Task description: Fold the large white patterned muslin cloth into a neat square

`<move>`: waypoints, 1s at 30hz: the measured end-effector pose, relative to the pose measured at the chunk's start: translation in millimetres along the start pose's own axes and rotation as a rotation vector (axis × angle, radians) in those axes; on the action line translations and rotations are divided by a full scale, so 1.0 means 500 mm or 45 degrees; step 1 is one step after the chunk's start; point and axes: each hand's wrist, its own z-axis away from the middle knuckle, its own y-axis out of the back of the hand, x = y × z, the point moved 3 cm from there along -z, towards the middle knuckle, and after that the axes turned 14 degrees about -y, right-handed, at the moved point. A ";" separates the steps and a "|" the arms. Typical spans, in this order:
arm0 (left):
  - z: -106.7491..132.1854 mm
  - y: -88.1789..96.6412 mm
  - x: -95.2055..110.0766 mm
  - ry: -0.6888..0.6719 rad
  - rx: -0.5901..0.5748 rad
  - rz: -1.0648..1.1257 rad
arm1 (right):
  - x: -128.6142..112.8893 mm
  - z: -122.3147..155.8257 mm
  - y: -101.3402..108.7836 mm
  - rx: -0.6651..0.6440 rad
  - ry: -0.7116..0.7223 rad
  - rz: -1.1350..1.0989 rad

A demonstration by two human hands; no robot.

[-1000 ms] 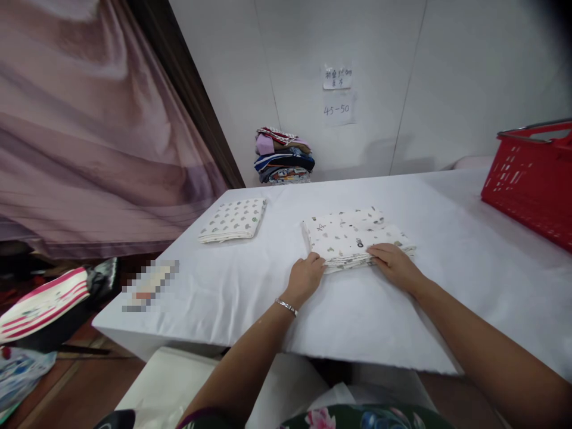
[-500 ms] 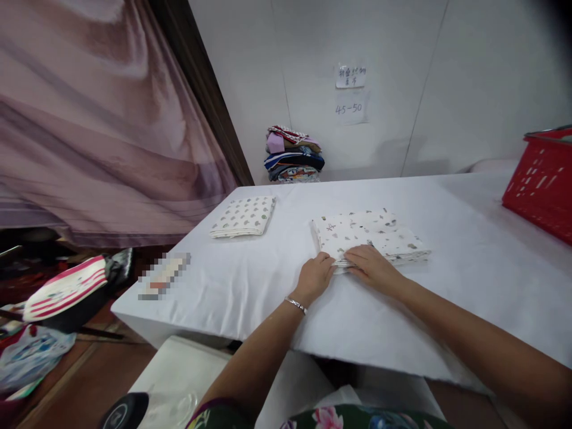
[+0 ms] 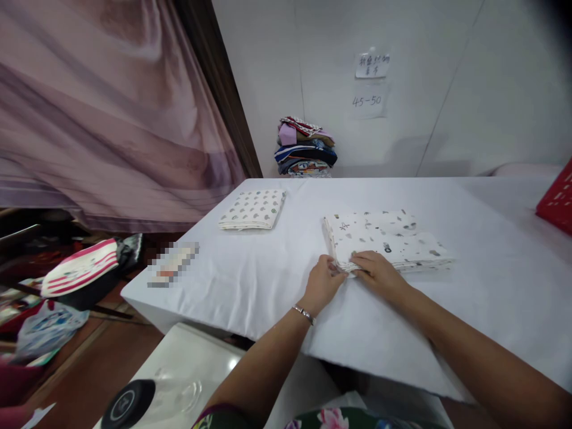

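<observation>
A folded white cloth with small printed motifs (image 3: 384, 238) lies on the white table (image 3: 277, 268) in front of me. My left hand (image 3: 322, 281) pinches its near left corner, fingers closed on the fabric edge. My right hand (image 3: 378, 271) rests on the same near corner, fingers curled over the cloth's edge beside the left hand. A bracelet sits on my left wrist. A second folded cloth with a dotted leaf print (image 3: 254, 210) lies apart, further left on the table.
A pile of folded coloured clothes (image 3: 305, 147) stands at the wall behind the table. A red basket (image 3: 556, 202) shows at the right edge. A pink curtain (image 3: 102, 113) hangs left. Bags and a striped item (image 3: 78, 271) lie on the floor at left.
My right hand slid left along the cloth's near edge until it met my left hand at the corner. The view has shifted leftward, pushing the basket almost out of sight.
</observation>
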 end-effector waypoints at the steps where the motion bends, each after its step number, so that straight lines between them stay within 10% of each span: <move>1: 0.000 -0.001 0.000 0.016 -0.010 0.040 | -0.001 0.000 0.002 -0.003 0.001 -0.001; 11: 0.002 -0.004 0.007 0.022 0.012 0.146 | -0.034 0.002 0.006 -0.012 0.130 -0.023; 30: -0.001 -0.023 -0.012 0.315 0.133 0.755 | -0.015 -0.007 -0.002 -0.031 -0.181 -0.313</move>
